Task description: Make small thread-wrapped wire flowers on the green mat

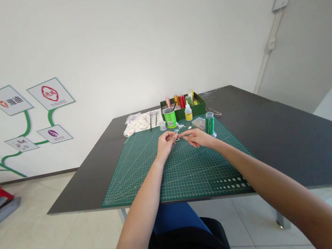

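Over the green cutting mat (129,174), my two hands meet at the fingertips. My left hand (166,144) is closed in a pinch, thumb against forefinger, on something too small to make out. From the right, my right hand (197,137) reaches in with its forefinger stretched to the left fingertips and the other fingers bent; anything it holds is too small to see. A small white ring-like piece (177,139) shows just under the fingertips. Close behind lie whitish scraps (179,126). A spool of green thread (210,123) stands beside my right hand.
A green can (170,118), a glue bottle (188,111) and a small white jar (162,125) stand beyond my hands. Behind them, a dark green box (202,107) holds several thread spools. Two thin brushes (150,122) lie on white paper (138,124). Scissors (214,112) lie right.
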`<state>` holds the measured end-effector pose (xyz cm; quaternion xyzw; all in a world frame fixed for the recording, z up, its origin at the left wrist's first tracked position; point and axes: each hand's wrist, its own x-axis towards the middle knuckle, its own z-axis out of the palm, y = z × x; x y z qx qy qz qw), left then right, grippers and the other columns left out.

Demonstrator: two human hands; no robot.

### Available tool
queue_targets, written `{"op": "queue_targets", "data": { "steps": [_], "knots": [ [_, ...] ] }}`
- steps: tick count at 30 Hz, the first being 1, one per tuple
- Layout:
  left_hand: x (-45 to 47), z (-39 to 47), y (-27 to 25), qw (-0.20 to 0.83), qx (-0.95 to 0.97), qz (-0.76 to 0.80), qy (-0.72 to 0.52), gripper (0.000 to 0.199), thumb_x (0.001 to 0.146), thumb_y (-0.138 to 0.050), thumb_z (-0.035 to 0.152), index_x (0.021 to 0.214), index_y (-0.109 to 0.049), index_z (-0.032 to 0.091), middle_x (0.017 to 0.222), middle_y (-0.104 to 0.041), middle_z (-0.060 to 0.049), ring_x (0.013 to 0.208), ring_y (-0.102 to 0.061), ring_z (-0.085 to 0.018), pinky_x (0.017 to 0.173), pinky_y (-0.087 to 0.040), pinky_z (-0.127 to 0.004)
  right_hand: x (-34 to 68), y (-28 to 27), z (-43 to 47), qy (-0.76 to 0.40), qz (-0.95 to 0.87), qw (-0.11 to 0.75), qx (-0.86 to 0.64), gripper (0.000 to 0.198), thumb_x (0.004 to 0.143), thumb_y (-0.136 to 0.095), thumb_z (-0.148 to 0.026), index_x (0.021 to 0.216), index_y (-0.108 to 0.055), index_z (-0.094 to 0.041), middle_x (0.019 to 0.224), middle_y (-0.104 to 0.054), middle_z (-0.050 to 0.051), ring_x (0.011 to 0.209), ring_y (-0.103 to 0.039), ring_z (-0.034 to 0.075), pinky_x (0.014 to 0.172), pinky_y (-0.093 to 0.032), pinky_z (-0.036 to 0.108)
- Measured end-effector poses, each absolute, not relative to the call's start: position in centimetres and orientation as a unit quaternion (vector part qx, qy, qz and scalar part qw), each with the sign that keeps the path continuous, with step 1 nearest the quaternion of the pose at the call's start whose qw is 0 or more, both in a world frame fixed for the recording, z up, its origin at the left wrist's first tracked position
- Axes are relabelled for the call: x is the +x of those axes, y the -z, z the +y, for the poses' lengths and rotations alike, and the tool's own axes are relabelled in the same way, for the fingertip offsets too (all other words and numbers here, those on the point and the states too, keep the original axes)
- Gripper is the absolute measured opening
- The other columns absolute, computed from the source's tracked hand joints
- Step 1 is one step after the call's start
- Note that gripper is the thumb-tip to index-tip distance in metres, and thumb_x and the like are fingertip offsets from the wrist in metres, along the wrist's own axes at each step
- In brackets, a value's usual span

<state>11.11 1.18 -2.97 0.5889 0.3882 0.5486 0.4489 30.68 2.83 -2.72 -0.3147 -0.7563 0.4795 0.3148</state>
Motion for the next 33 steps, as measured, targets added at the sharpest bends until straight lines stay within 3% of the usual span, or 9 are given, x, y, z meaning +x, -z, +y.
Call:
{"op": "queue_targets", "data": {
  "steps": [23, 33],
  "knots": [
    [10.85, 1.18, 2.88, 0.41, 0.609, 0.402, -0.547, 0.027, 0.074, -0.076, 0.039, 0.081, -0.067, 0.014, 0.072, -0.064, -0.001, 0.061, -0.054, -0.011, 0.061, -0.044, -0.024, 30.68, 2.46, 2.58, -0.47, -0.767, 0.303, -0.316, 0.053, 0.09, -0.053, -0.041, 0.128, -0.064, -0.006, 0.041, -0.046, -0.008, 0.035, -0.038, 0.008, 0.04, -0.029, 0.02],
    [10.84, 1.5, 3.11, 0.413, 0.606, 0.395, -0.553, 0.031, 0.072, -0.077, 0.041, 0.08, -0.064, 0.014, 0.071, -0.062, 0.0, 0.06, -0.053, -0.011, 0.059, -0.045, -0.024, 30.62, 2.28, 2.49, -0.463, -0.767, 0.303, -0.324, 0.053, 0.09, -0.052, -0.04, 0.128, -0.064, -0.006, 0.041, -0.047, -0.008, 0.034, -0.039, 0.009, 0.04, -0.03, 0.02]
  ]
}}
